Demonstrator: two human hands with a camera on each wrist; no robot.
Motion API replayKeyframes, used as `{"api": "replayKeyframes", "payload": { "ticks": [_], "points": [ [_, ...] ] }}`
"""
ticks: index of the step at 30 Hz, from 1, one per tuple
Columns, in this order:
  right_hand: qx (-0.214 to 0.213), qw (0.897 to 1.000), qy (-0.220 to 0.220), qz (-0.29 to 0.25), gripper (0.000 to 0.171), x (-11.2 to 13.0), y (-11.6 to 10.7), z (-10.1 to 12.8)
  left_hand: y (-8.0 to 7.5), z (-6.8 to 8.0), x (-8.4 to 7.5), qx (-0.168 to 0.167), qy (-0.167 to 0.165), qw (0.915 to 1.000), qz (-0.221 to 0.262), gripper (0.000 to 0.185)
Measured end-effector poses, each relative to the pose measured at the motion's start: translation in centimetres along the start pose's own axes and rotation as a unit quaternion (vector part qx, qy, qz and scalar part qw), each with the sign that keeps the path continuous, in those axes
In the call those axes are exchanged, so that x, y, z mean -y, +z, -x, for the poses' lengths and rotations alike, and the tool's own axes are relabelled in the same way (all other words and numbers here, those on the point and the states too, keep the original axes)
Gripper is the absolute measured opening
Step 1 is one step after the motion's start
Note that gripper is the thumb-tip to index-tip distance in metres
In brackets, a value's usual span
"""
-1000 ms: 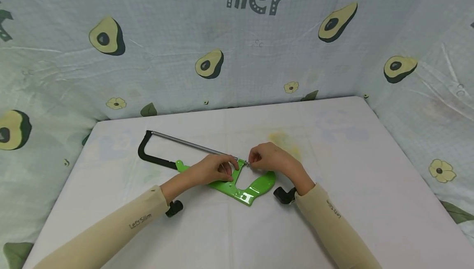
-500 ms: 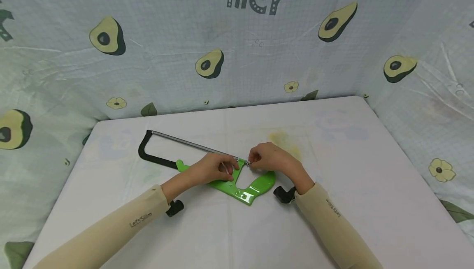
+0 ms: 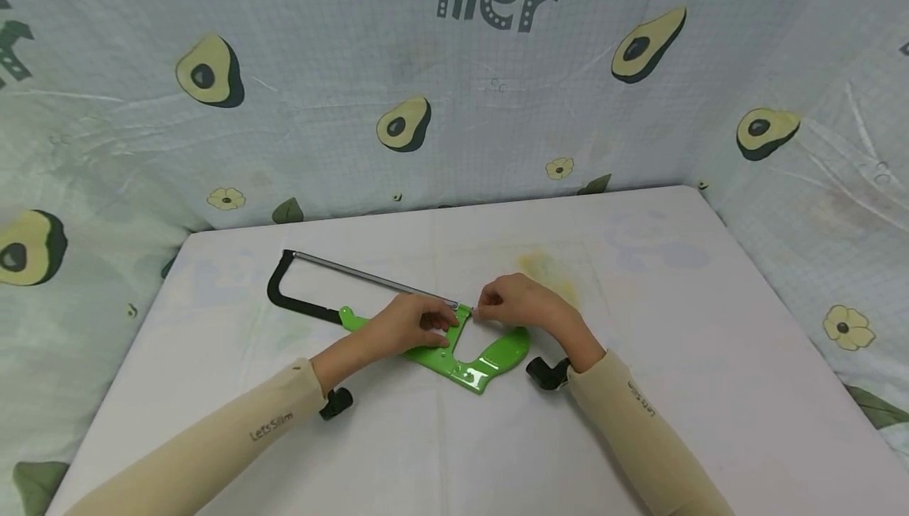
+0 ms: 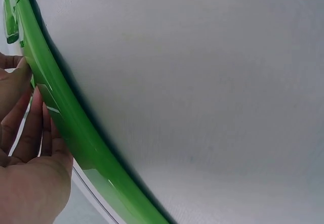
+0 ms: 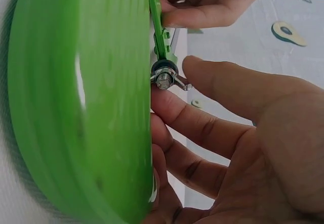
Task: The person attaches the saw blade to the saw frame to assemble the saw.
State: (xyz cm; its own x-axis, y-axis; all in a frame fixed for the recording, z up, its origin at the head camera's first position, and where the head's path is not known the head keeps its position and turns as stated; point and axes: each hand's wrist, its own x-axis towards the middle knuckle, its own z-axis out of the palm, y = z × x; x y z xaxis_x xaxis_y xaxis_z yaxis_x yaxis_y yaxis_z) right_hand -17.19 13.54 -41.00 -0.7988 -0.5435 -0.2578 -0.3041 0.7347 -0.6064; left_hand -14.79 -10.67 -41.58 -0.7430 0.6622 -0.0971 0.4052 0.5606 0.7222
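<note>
While my sleeves lie across the near part of the white table (image 3: 639, 279), both my hands meet over the green handle (image 3: 490, 358) of the hacksaw (image 3: 369, 295), which lies flat just in front of me, roughly mid-table. My left hand (image 3: 408, 327) rests on the handle's upper edge, fingers curled over it and pressing it down; the left wrist view shows those fingers (image 4: 30, 122) lying along the green rim. My right hand (image 3: 514, 303) is at the handle's top corner, where the wing nut (image 5: 166, 78) sits on its bolt. In the right wrist view my thumb and forefinger are bent towards the nut, one on each side, touching or very nearly so; I cannot tell whether they truly pinch it.

Against the views of a second and half a second ago, almost nothing has shifted: the saw lies in the same place, both hands are over the same spots, and only a slight change of my fingertips at the nut shows. I judge that the work on the nut is going on in small turns, with the frame held steady.

Farther off, the blade (image 3: 369, 278) runs away to the black front bow (image 3: 284, 295), and beyond the table hangs the avocado-print cloth (image 3: 213, 74).
</note>
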Motion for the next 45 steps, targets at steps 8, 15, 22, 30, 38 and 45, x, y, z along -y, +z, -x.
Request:
{"api": "replayKeyframes", "payload": {
  "ticks": [8, 15, 22, 30, 38, 45],
  "points": [
    [0.0, 1.0, 0.006, -0.012, 0.02, -0.05, 0.12, 0.05, 0.06, 0.02, 0.09, 0.002, -0.004, 0.9999, -0.01, 0.025],
    [-0.02, 0.999, 0.015, -0.024, 0.011, -0.11, 0.28, -0.03, -0.04, -0.15, 0.08, 0.003, -0.001, 0.9999, -0.01, 0.025],
    [-0.03, 0.999, 0.019, -0.027, 0.01, -0.08, 0.4, -0.1, -0.03, -0.17, -0.04, 0.004, -0.004, 0.9999, -0.014, 0.025],
    [-0.036, 0.999, 0.016, -0.02, 0.012, -0.24, 0.51, -0.4, -0.09, -0.02, 0.12, 0.002, -0.005, 1.0, -0.004, 0.025],
    [-0.038, 0.999, 0.006, -0.004, 0.01, 0.15, 0.47, -0.56, -0.24, 0.0, 0.47, 0.006, 0.0, 1.0, -0.003, 0.027],
    [-0.034, 0.999, 0.011, -0.006, 0.01, 0.18, 0.39, -0.24, -0.11, -0.08, 0.39, 0.005, 0.004, 1.0, 0.001, 0.027]
  ]
}}
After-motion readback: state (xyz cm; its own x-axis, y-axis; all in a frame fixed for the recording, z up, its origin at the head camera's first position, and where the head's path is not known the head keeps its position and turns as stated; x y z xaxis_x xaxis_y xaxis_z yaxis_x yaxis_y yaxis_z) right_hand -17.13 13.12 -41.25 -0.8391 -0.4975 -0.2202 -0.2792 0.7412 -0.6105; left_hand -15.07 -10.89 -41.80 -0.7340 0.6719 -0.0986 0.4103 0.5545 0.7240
